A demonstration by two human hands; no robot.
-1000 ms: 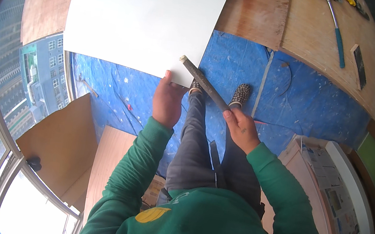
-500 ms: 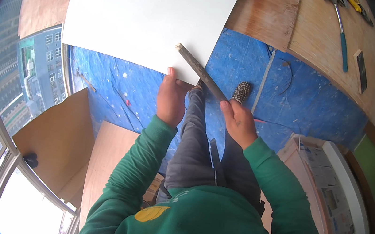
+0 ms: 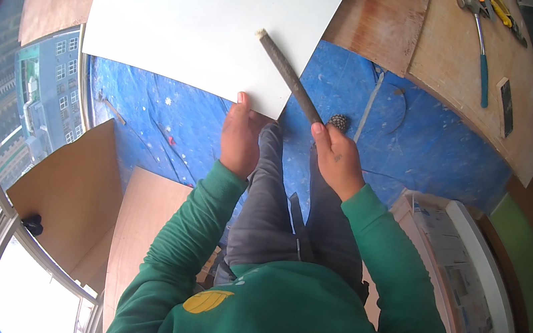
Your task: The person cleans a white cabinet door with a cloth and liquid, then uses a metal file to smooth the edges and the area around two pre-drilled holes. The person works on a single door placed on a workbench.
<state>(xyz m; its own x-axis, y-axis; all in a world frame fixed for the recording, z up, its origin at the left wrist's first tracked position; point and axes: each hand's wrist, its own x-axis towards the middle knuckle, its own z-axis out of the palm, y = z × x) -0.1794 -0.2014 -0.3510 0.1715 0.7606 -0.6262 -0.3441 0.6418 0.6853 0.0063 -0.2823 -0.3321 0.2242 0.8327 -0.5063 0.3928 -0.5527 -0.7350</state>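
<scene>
My left hand (image 3: 240, 137) grips the near edge of a large white board (image 3: 211, 21) with blue handwriting near its far edge. My right hand (image 3: 336, 161) is shut on a long dark stick (image 3: 288, 76) that slants up and to the left, its pale tip lying over the white board. Both hands are above my grey trousers (image 3: 275, 201), and a dark patterned shoe toe (image 3: 338, 121) shows just past the right hand. Green sleeves cover both forearms.
A blue tarp (image 3: 411, 138) covers the floor. Plywood sheets (image 3: 480, 80) lie at the upper right with a hammer (image 3: 478, 39) and small tools on them. More plywood panels (image 3: 67, 194) lean at the left by a window. A white-edged cabinet (image 3: 468, 274) stands to the right.
The white board has come closer and fills more of the upper view. The stick's tip has swung up and left over the board, and both hands have moved slightly forward.
</scene>
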